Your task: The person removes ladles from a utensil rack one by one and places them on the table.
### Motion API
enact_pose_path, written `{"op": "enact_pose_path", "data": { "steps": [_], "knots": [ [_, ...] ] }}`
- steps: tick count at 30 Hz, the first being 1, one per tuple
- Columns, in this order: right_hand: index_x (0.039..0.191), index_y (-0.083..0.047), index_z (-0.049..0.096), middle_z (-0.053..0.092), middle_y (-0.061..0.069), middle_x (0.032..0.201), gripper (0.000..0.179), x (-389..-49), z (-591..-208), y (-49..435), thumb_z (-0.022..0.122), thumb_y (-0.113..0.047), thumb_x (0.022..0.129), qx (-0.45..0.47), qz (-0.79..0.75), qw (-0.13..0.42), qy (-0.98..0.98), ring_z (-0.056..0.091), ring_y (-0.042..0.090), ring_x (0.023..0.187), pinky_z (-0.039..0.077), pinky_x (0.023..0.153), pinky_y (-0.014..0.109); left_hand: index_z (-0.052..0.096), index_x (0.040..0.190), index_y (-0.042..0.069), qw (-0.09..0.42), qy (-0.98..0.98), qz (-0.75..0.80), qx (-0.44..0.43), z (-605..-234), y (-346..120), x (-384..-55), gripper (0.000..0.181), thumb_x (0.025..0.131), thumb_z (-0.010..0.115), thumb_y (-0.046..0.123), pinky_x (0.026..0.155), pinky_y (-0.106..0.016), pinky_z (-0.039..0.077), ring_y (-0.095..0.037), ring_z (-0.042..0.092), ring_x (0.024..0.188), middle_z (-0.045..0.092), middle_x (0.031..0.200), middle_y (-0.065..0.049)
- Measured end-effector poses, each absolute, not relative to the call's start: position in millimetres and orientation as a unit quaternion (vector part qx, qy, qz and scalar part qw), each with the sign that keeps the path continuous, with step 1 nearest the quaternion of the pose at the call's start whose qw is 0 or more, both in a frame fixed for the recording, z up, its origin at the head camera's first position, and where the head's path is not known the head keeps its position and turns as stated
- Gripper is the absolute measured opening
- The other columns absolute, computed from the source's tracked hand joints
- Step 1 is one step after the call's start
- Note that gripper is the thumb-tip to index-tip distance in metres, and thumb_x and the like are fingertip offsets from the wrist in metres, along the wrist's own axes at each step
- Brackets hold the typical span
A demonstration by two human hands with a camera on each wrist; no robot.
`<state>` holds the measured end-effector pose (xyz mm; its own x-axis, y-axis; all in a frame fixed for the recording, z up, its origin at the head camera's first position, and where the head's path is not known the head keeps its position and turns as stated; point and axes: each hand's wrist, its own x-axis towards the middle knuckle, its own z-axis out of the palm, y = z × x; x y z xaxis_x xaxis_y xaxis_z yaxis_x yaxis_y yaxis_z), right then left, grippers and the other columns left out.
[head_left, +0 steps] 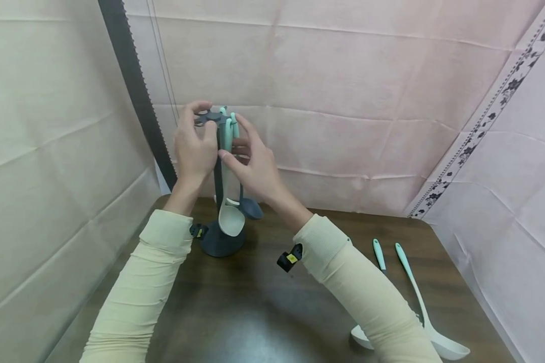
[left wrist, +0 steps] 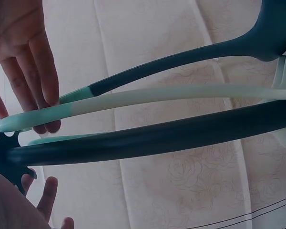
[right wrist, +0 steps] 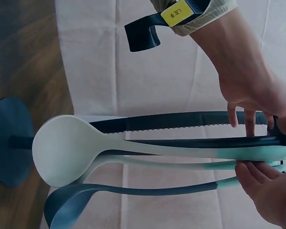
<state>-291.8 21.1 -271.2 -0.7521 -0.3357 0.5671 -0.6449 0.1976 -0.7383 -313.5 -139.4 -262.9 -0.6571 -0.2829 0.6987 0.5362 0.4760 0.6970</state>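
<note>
A dark utensil stand [head_left: 218, 176] rises from a round base, with a hooked top. My left hand [head_left: 197, 146] grips that top, thumb in front and index finger curled over the far side. From a hook hangs a white spoon [head_left: 231, 220] with a mint handle, bowl down. My right hand [head_left: 256, 164] holds round its upper handle, thumb in front and fingers behind. Behind it in the right wrist view hang a second white utensil [right wrist: 133, 161], its head partly hidden, and a dark ladle [right wrist: 71, 202] with a mint handle end.
On the wooden table [head_left: 236, 302], at the right, lies a white ladle [head_left: 447, 345] with a mint handle. Beside it is another mint-handled utensil [head_left: 379, 253], partly covered by my right sleeve. Pale cloth [head_left: 336, 101] hangs behind and at both sides.
</note>
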Motion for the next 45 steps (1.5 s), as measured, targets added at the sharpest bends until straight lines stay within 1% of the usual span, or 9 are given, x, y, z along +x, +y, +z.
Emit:
{"op": "enact_pose_path", "data": {
  "steps": [4, 10, 15, 19, 24, 33, 36, 40, 45],
  "knots": [
    [0.166, -0.034, 0.029, 0.073, 0.006, 0.124, 0.071, -297, -273, 14, 0.066, -0.029, 0.105, 0.308, 0.531, 0.168, -0.771, 0.072, 0.014, 0.108, 0.057, 0.094, 0.033, 0.061, 0.140, 0.019, 0.409, -0.758, -0.501, -0.083, -263, -139, -315, 0.041, 0.101, 0.049, 0.026, 0.106, -0.037, 0.043, -0.009, 0.057, 0.126, 0.062, 0.142, 0.009],
    [0.164, -0.032, 0.032, 0.075, 0.003, 0.105, 0.072, -305, -279, 5, 0.069, -0.023, 0.104, 0.298, 0.539, 0.205, -0.761, 0.073, 0.013, 0.091, 0.058, 0.078, 0.032, 0.061, 0.140, 0.018, 0.409, -0.759, -0.500, -0.082, -262, -139, -315, 0.042, 0.101, 0.049, 0.026, 0.105, -0.037, 0.044, -0.010, 0.057, 0.125, 0.062, 0.142, 0.008],
    [0.164, -0.028, 0.035, 0.073, 0.005, 0.097, 0.070, -309, -282, 6, 0.068, -0.012, 0.104, 0.327, 0.514, 0.247, -0.754, 0.073, 0.012, 0.085, 0.058, 0.073, 0.030, 0.061, 0.140, 0.017, 0.408, -0.761, -0.497, -0.086, -262, -139, -315, 0.043, 0.101, 0.049, 0.028, 0.104, -0.037, 0.044, -0.011, 0.057, 0.125, 0.061, 0.143, 0.006],
    [0.162, -0.021, 0.037, 0.069, 0.004, 0.096, 0.066, -309, -280, 9, 0.067, -0.012, 0.104, 0.351, 0.479, 0.265, -0.759, 0.072, 0.011, 0.082, 0.059, 0.074, 0.029, 0.061, 0.140, 0.016, 0.415, -0.759, -0.494, -0.088, -262, -138, -315, 0.043, 0.101, 0.048, 0.028, 0.102, -0.037, 0.045, -0.013, 0.058, 0.123, 0.062, 0.142, 0.005],
    [0.160, -0.020, 0.038, 0.066, 0.004, 0.096, 0.064, -309, -274, 13, 0.068, -0.013, 0.104, 0.348, 0.467, 0.246, -0.775, 0.073, 0.012, 0.081, 0.059, 0.072, 0.028, 0.062, 0.139, 0.017, 0.415, -0.760, -0.493, -0.088, -263, -137, -316, 0.044, 0.101, 0.047, 0.031, 0.102, -0.038, 0.044, -0.012, 0.058, 0.123, 0.061, 0.143, 0.007],
    [0.159, -0.023, 0.039, 0.068, 0.007, 0.096, 0.065, -308, -268, 21, 0.069, -0.013, 0.103, 0.343, 0.470, 0.202, -0.788, 0.074, 0.015, 0.079, 0.061, 0.066, 0.030, 0.059, 0.141, 0.018, 0.410, -0.765, -0.489, -0.088, -263, -136, -318, 0.045, 0.101, 0.045, 0.031, 0.111, -0.041, 0.037, -0.013, 0.056, 0.127, 0.060, 0.145, 0.006],
    [0.160, -0.026, 0.037, 0.067, 0.008, 0.097, 0.067, -307, -266, 23, 0.069, -0.013, 0.103, 0.341, 0.499, 0.159, -0.781, 0.075, 0.016, 0.081, 0.062, 0.066, 0.034, 0.059, 0.141, 0.018, 0.408, -0.766, -0.489, -0.087, -264, -137, -318, 0.045, 0.101, 0.045, 0.031, 0.111, -0.042, 0.037, -0.014, 0.056, 0.127, 0.060, 0.145, 0.006],
    [0.161, -0.027, 0.037, 0.066, 0.010, 0.099, 0.068, -307, -262, 29, 0.069, -0.011, 0.103, 0.341, 0.528, 0.108, -0.770, 0.076, 0.020, 0.083, 0.063, 0.066, 0.038, 0.059, 0.141, 0.018, 0.409, -0.765, -0.488, -0.091, -265, -137, -318, 0.045, 0.101, 0.045, 0.032, 0.114, -0.045, 0.033, -0.015, 0.056, 0.126, 0.060, 0.145, 0.006],
    [0.159, -0.024, 0.040, 0.067, 0.010, 0.094, 0.065, -308, -256, 37, 0.068, -0.008, 0.103, 0.358, 0.507, 0.112, -0.776, 0.076, 0.021, 0.080, 0.063, 0.065, 0.044, 0.059, 0.142, 0.016, 0.413, -0.764, -0.486, -0.094, -265, -136, -318, 0.047, 0.101, 0.044, 0.033, 0.119, -0.049, 0.026, -0.016, 0.057, 0.126, 0.060, 0.145, 0.005]
  ]
}}
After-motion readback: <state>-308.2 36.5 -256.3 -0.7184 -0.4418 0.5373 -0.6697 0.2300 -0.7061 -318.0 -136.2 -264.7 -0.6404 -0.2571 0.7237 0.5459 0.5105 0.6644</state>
